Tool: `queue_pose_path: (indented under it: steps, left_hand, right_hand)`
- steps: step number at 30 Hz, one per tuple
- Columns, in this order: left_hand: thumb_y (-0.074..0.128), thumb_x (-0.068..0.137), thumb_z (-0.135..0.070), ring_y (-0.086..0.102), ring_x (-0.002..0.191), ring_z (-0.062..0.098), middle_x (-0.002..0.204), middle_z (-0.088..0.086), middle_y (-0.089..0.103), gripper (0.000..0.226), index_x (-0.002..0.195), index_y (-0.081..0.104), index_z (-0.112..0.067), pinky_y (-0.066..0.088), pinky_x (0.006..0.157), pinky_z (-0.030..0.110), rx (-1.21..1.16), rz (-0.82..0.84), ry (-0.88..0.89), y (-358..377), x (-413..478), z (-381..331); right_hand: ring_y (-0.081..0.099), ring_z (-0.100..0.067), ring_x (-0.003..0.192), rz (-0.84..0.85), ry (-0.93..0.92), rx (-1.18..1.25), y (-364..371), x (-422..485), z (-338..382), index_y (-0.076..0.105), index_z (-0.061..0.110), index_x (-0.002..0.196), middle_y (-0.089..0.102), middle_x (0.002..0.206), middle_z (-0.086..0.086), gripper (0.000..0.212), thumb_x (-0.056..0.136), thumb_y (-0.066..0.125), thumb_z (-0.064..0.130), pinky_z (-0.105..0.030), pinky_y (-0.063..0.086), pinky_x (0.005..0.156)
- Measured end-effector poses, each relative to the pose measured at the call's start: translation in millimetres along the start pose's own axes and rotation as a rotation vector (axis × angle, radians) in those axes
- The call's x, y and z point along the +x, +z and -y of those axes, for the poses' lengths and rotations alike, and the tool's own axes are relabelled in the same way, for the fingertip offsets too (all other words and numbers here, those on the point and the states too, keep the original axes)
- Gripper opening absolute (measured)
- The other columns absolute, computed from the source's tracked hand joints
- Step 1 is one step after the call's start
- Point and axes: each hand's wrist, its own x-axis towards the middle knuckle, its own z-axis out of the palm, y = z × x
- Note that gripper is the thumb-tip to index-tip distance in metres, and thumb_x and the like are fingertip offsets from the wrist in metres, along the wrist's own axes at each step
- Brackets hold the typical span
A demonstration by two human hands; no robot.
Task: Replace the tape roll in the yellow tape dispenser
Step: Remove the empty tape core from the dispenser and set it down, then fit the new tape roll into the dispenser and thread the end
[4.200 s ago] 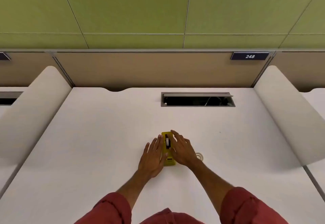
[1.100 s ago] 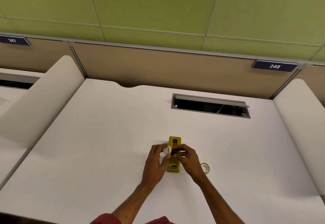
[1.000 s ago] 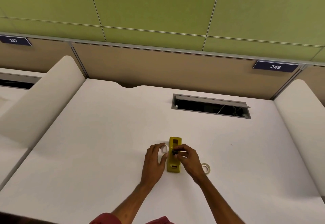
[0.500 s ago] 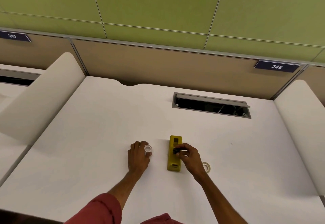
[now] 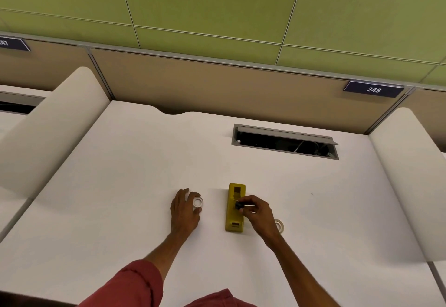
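The yellow tape dispenser lies lengthwise on the white desk, its roll bay showing no roll. My right hand pinches a small black spindle right above the dispenser's middle. My left hand rests on the desk to the left, fingertips on a white tape roll that lies flat. A second tape roll lies flat behind my right wrist, partly hidden by it.
An open cable slot is set into the desk behind the dispenser. Rounded white dividers stand at the left and right. A brown partition with a "248" sign closes the back.
My left hand carried the white roll away from the dispenser to the left and set it flat on the desk. My right hand stayed at the dispenser, holding the black spindle.
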Motion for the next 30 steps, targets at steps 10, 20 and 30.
queue_pose_path:
  steps: [10, 20, 30]
  left_hand:
    - [0.065, 0.104, -0.022, 0.028, 0.163, 0.024, 0.170, 0.004, 0.035, 0.056, 0.157, 0.046, -0.018, 0.023, 0.135, 0.039, -0.103, -0.041, 0.040, 3.8, -10.2, -3.0]
    - [0.070, 0.101, -0.034, 0.046, 0.151, 0.012, 0.159, -0.007, 0.053, 0.058, 0.155, 0.051, -0.024, 0.038, 0.128, 0.037, -0.196, 0.035, 0.435, 13.1, -15.9, -57.8]
    - [0.066, 0.104, -0.032, 0.055, 0.133, 0.012, 0.139, -0.009, 0.062, 0.032, 0.136, 0.065, -0.032, 0.048, 0.116, 0.032, -0.246, 0.117, 0.416, 25.6, -24.7, -72.8]
  right_hand:
    - [0.080, -0.014, 0.102, -0.014, -0.004, -0.003, 1.0, -2.3, 4.7, 0.077, 0.016, 0.113, 0.083, 0.109, 0.003, 0.030, 0.091, 0.072, -0.005, -0.035, 0.063, 0.097]
    - [0.079, -0.020, 0.100, -0.060, -0.028, 0.017, -3.7, -14.9, 2.0, 0.079, 0.014, 0.111, 0.083, 0.108, 0.001, 0.021, 0.093, 0.075, 0.003, -0.033, 0.062, 0.093]
    - [0.077, -0.026, 0.105, -0.060, 0.000, 0.073, -11.4, -19.6, 0.4, 0.075, 0.008, 0.116, 0.081, 0.107, -0.009, 0.024, 0.093, 0.079, 0.006, -0.042, 0.064, 0.096]
